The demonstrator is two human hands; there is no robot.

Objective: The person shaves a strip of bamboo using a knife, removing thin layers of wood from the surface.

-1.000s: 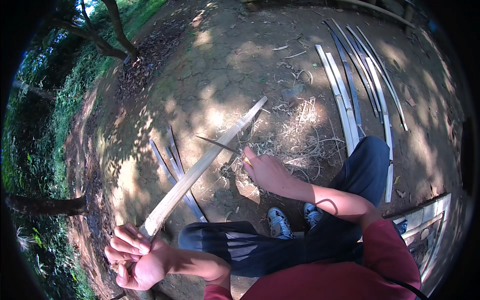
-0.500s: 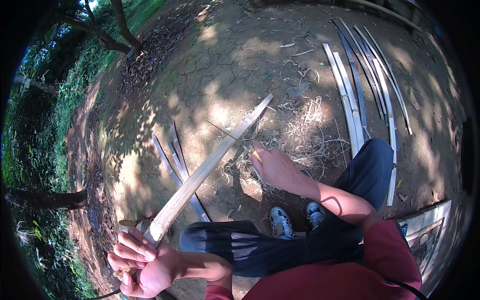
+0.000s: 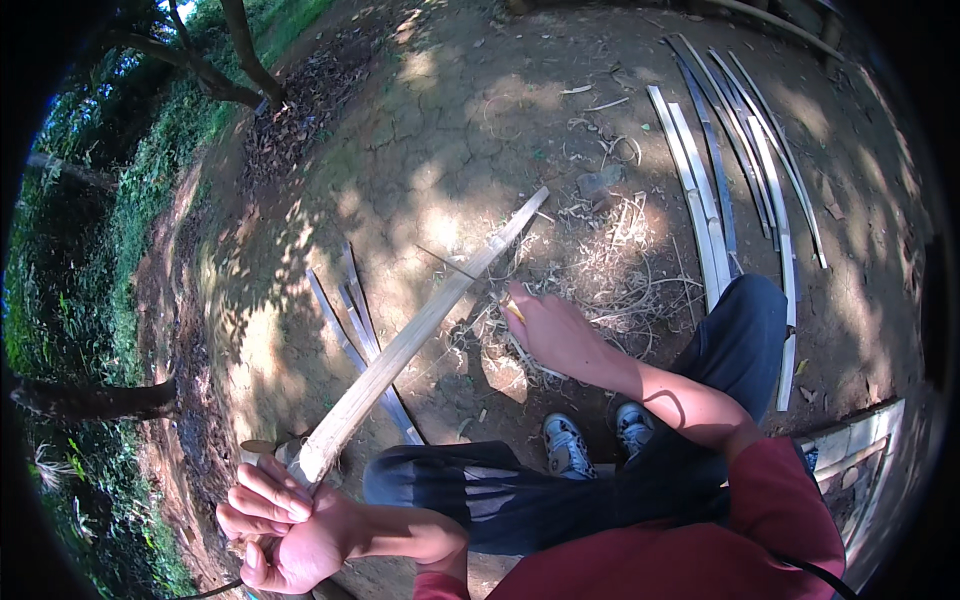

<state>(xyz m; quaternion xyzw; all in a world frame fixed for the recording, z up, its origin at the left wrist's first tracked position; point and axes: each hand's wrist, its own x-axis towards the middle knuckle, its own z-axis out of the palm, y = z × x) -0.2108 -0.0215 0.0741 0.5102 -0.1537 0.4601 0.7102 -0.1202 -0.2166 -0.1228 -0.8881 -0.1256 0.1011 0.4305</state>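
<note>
A long pale bamboo strip (image 3: 400, 345) slants up and away from lower left to the middle. Its near end sits by my left hand (image 3: 290, 525), whose fingers are curled closed around it. My right hand (image 3: 553, 325) is closed on a knife with a yellowish handle (image 3: 516, 312), of which only a small part shows. The knife's thin dark blade (image 3: 445, 262) lies across the strip in its far half, edge-on to me. Fingers of the right hand hide most of the grip.
Curly bamboo shavings (image 3: 625, 235) litter the ground ahead. Several long split strips (image 3: 712, 200) lie at the right, and shorter ones (image 3: 350, 320) at the left beneath the held strip. A light slatted frame (image 3: 860, 450) stands at lower right. Tree trunks (image 3: 245, 50) rise far left.
Almost nothing differs. The view has shifted slightly; both hands, the knife and the strip keep the same places relative to each other.
</note>
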